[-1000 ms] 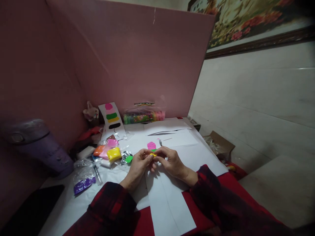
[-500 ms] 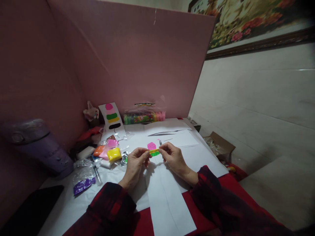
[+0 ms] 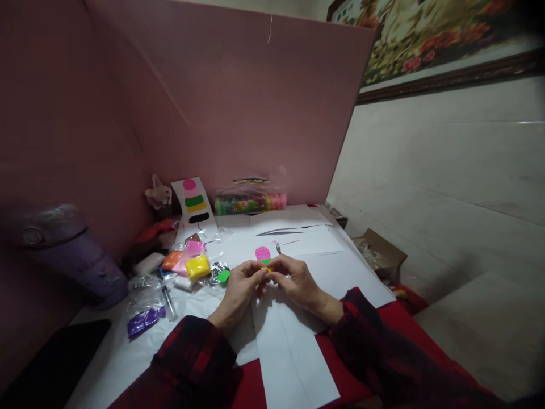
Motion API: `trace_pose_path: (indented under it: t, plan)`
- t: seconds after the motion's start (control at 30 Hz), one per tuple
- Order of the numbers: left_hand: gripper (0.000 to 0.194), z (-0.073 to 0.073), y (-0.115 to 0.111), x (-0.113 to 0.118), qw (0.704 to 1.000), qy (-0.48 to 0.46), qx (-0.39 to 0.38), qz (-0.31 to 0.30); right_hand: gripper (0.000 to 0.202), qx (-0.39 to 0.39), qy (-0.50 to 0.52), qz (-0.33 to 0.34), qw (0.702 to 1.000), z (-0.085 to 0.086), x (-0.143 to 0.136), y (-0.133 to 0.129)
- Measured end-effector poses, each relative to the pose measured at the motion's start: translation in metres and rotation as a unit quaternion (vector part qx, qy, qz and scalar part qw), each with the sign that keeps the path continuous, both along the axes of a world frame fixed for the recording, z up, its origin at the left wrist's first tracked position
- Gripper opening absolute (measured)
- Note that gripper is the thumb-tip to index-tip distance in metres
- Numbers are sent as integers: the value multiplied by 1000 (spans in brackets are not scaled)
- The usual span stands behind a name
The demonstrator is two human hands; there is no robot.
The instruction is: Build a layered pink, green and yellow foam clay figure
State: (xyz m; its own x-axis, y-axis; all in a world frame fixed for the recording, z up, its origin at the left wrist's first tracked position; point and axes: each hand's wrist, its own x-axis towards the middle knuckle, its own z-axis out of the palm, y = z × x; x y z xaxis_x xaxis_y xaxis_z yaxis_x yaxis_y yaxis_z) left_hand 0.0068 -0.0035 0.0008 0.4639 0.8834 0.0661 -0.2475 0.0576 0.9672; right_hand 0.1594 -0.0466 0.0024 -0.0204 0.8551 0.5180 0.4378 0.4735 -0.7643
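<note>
Between the fingertips of my left hand [image 3: 242, 287] and my right hand [image 3: 298, 281] is a small piece of yellow modelling clay [image 3: 267, 270], mostly hidden by the fingers. Both hands pinch it, close together above a long white paper strip [image 3: 289, 352]. On the strip just beyond them lie a textured pink clay round [image 3: 263, 253] and a green clay band [image 3: 265, 262], partly covered by my fingers. A small fork [image 3: 278, 247] rests to the right of the pink round.
Clay packets, among them a yellow one [image 3: 197, 266] and a purple one [image 3: 146, 322], lie left. A coloured sample card [image 3: 195, 207] leans at the back beside a bag of clay sticks [image 3: 250, 203]. A purple bottle [image 3: 72, 255] stands far left; a cardboard box [image 3: 385, 253] is at right.
My hands have drawn together, and the yellow clay, stretched out as a strip between them before, is now bunched and mostly covered by the fingertips.
</note>
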Motion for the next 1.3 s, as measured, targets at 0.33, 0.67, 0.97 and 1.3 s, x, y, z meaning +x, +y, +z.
trace_pose_path:
  t: [0.33,0.67,0.97,1.3]
  plan:
    - [27,9,-2,4,998,-8,-9,67,7,26,-18,-25,999,0,-2,0]
    - [38,4,3,-1,995,-50,-16,87,19,-16,107,-57,992,1,2,3]
    - [31,8,-3,1,1000,-11,10,10,12,21,37,-10,999,0,-1,-2]
    - [32,3,-2,1,999,-16,16,35,10,13,31,-38,999,4,-1,-2]
